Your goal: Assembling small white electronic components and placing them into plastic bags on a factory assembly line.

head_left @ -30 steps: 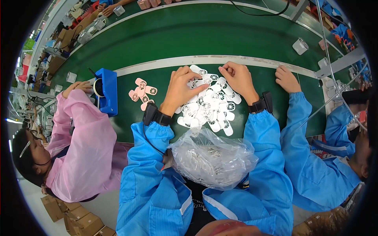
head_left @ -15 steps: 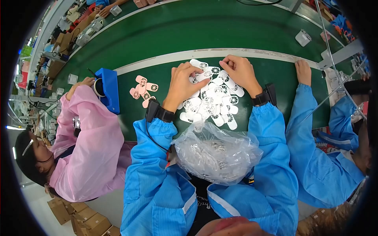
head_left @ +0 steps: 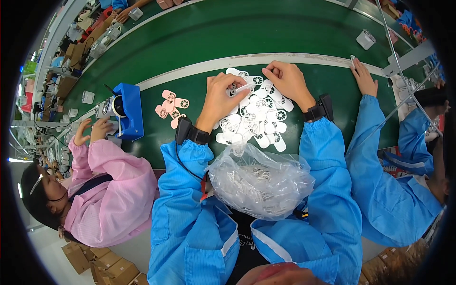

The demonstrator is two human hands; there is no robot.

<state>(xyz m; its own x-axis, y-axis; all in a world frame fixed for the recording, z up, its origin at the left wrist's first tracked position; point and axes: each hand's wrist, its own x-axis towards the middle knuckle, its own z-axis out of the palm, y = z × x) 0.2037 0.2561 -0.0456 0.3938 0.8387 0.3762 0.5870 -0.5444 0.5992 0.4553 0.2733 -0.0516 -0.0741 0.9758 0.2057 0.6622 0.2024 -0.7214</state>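
A pile of flat white plastic pieces [head_left: 259, 114], each with a rounded tab and a spoked round grille, lies on the green work surface between my hands. My left hand [head_left: 221, 97] pinches one white piece [head_left: 246, 88] edge-on between thumb and fingers, over the pile's upper left. At the pile's upper right, my right hand [head_left: 287, 83] has its fingers curled together, and no piece shows in them. Nearer me sits a clear plastic bag [head_left: 261, 185] with more pale pieces inside. Left of the pile lie several pink pieces [head_left: 171, 105] of like shape.
A blue tape dispenser [head_left: 130, 111] stands at the left, beside a co-worker in pink [head_left: 114, 190]. To the right, another co-worker's hand [head_left: 365, 78] rests near the pale rail [head_left: 228, 62]. Beyond the rail, a white boxy part [head_left: 365, 40] is on the green belt.
A white piece now shows edge-on in my left hand. My right hand has shifted slightly up. The pink-sleeved co-worker's hands have drawn back from the dispenser; the right co-worker's hand has spread.
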